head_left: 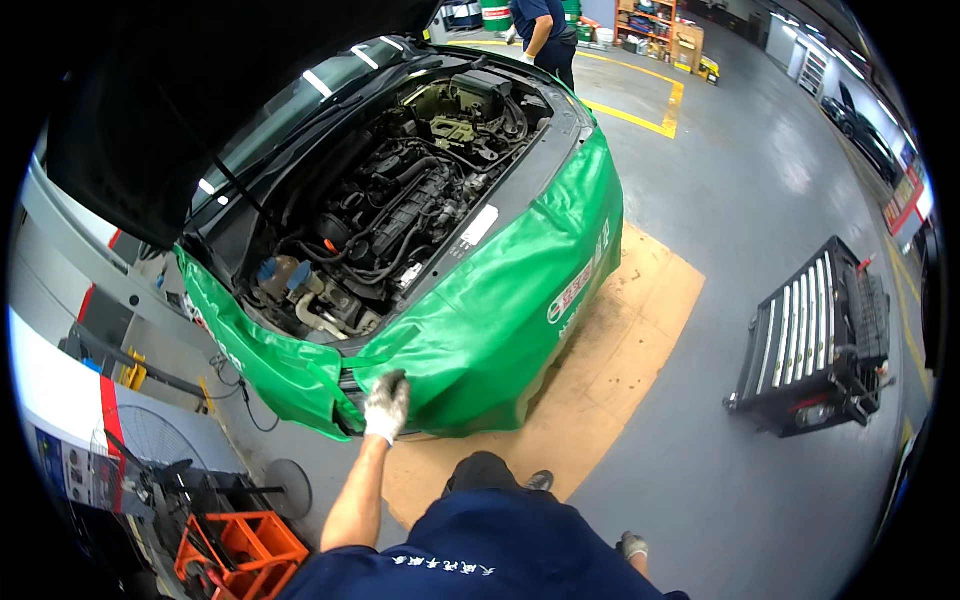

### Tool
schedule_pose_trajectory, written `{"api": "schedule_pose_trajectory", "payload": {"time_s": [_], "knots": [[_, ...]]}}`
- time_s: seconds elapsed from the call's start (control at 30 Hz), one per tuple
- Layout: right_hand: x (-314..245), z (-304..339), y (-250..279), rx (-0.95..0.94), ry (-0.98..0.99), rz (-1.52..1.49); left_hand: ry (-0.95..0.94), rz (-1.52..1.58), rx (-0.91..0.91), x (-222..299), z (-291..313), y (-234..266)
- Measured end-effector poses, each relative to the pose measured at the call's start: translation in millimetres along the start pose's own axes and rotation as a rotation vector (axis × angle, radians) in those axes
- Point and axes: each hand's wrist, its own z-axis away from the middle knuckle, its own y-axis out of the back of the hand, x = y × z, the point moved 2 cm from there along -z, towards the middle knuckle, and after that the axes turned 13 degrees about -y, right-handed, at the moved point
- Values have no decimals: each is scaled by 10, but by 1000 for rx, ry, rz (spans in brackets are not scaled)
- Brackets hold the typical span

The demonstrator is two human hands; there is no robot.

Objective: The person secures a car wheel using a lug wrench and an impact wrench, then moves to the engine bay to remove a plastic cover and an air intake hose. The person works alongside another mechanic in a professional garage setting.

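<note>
A green protective cover (470,350) drapes over the front of a car, with a gap in it at the front left corner. My left hand (386,408), in a pale work glove with dark fingertips, is at the cover just right of that gap. Its fingers look curled, and whatever they hold is hidden. Beyond the cover lies the exposed engine bay (400,200), under the raised hood (180,90). Down by my right side hangs my right hand (632,547), gloved too and away from the car; its fingers are too small to make out.
Brown cardboard (640,330) covers the floor along the car's front. A black tool cabinet (815,340) stands at right. An orange cart (245,550) and a fan (155,450) are at lower left. Another person (545,35) stands beyond the car, near orange shelves (648,30).
</note>
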Motion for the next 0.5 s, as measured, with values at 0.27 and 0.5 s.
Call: {"api": "schedule_pose_trajectory", "payload": {"time_s": [0.27, 0.5], "knots": [[-1350, -503, 68, -50, 172, -74, -69, -235, 231, 165, -1113, -336], [-2601, 303, -47, 291, 277, 445, -47, -265, 493, 89, -2184, -869]]}}
